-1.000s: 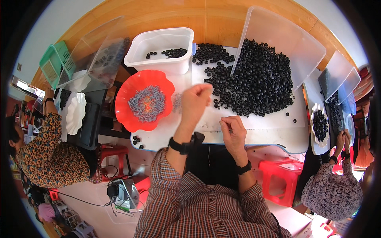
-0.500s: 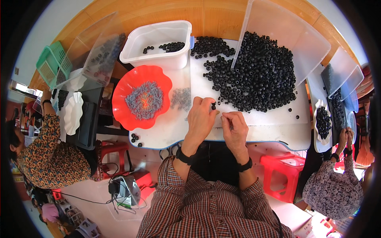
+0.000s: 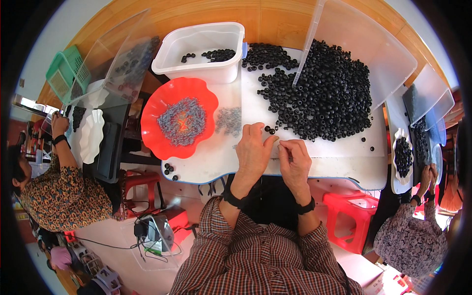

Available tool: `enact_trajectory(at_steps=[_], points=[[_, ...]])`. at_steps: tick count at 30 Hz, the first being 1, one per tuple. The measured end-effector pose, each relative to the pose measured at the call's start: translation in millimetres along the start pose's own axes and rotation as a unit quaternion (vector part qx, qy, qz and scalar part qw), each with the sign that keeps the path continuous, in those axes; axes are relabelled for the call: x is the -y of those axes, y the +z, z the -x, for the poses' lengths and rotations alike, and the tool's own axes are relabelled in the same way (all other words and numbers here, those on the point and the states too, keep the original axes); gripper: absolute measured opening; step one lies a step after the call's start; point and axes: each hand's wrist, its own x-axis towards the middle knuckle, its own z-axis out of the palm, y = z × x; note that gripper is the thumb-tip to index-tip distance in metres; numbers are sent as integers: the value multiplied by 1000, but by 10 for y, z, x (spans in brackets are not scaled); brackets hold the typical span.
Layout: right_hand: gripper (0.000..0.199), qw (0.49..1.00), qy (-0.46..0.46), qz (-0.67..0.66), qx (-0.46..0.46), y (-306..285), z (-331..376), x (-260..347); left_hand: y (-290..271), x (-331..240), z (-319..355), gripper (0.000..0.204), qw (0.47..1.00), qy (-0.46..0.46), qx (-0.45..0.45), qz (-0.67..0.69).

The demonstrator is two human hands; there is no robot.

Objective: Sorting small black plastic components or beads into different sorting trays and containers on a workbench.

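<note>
My left hand (image 3: pixel 253 153) is over the front of the white table, its fingers curled and its thumb stretched toward my other hand. Close by on its right, my right hand (image 3: pixel 295 161) is closed in a pinch. Whatever either hand holds is too small to make out. Right at my left fingertips are a few small black ring-like pieces (image 3: pixel 269 130); I cannot tell whether they touch the fingers. Beyond my hands spreads a large heap of the same black pieces (image 3: pixel 329 93). To the left, a red scalloped dish (image 3: pixel 150 130) holds many small grey-clear pieces (image 3: pixel 182 120).
A white tub (image 3: pixel 201 73) with some black pieces stands at the back. A tilted clear bin (image 3: pixel 388 54) backs the heap. Loose grey-clear bits (image 3: pixel 228 120) lie beside the dish. Co-workers sit left (image 3: pixel 69 199) and right (image 3: pixel 410 238). A red stool (image 3: pixel 346 216) stands below the table.
The whole view has shifted slightly. My left hand has dropped a little and its fingers have drawn back from the black pieces, which now show more fully. My right hand keeps its pinch.
</note>
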Motion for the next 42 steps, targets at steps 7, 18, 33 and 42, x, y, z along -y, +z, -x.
enact_trajectory(at_steps=[7, 18, 33, 42], points=[[13, 1000, -4, 4, 3, -1, -1, -30, 1, -40, 29, 40, 1000, 0, 1, -11], [14, 1000, 4, -2, 5, -6, -8, -6, -88, -55, -32, 25, 998, -8, 65, -9], [12, 1000, -22, 12, 8, 0, -4, -8, -323, -133, 380, 18, 873, -133, 152, 445], [12, 999, -25, 12, 30, 78, 34, 106, -539, 171, 602, 22, 777, -243, 153, 561]])
